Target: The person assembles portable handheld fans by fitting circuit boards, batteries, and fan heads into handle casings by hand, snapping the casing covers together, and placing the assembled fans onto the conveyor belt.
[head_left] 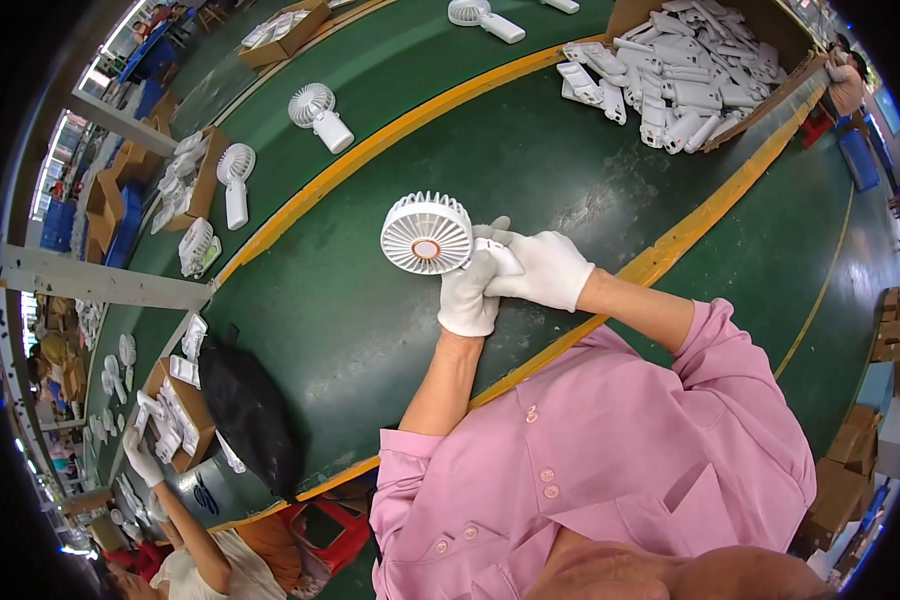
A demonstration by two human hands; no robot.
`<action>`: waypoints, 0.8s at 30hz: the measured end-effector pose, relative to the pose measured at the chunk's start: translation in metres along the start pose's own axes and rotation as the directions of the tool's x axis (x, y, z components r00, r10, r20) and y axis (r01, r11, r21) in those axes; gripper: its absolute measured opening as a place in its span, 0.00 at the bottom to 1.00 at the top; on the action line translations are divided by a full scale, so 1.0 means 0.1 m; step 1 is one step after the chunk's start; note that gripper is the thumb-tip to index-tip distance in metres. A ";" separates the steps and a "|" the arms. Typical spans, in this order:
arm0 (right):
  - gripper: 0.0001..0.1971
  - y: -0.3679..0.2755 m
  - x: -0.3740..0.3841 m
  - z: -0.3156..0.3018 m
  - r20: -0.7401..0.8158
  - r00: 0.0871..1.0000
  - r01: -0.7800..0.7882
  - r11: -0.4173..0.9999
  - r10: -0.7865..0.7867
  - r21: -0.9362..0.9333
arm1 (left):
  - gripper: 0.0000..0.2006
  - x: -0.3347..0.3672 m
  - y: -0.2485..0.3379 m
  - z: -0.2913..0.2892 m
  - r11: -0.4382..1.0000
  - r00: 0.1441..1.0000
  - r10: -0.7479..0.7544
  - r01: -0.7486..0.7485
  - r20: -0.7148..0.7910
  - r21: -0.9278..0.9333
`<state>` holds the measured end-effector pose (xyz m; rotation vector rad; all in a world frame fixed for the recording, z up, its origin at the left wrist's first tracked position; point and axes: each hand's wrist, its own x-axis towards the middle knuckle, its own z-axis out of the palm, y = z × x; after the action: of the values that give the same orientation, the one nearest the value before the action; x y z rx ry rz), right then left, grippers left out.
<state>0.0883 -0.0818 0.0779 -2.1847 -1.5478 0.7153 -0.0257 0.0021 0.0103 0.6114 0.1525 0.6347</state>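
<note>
A white handheld fan (pixel 427 234) is held up over the green workbench, its round grille facing me with a ring of orange at the hub. My left hand (pixel 469 297), in a white glove, wraps round the handle just below the fan head. Also gloved in white, my right hand (pixel 548 270) closes on the lower end of the handle from the right. The fingers of both hands overlap, so most of the handle is hidden.
A cardboard box (pixel 812 70) spilling white plastic casings (pixel 675 75) stands at the far right. Fans (pixel 320 117) lie on the green strip beyond the yellow edge. A black bag (pixel 250 410) rests at left, near a co-worker's gloved hand (pixel 142 458) at another box (pixel 192 425).
</note>
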 end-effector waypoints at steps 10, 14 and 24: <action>0.23 0.08 0.23 0.23 -0.144 0.985 0.104 0.991 -0.092 0.081 | 0.18 0.05 0.08 0.01 0.986 0.992 0.082 -0.066 -0.099 0.153; 0.17 0.01 0.21 0.12 0.032 0.998 -0.055 0.795 0.045 0.604 | 0.25 0.06 0.19 0.06 0.982 0.998 -0.002 0.013 -0.058 0.188; 0.12 0.10 0.29 0.15 0.150 0.988 -0.146 0.619 0.047 0.771 | 0.24 0.13 0.14 -0.05 0.834 0.987 0.109 -0.027 -0.117 0.551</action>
<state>0.0951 -0.0579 0.0544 -1.5566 -0.8682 1.2821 -0.0235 0.0209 0.0150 1.1328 0.4619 0.7087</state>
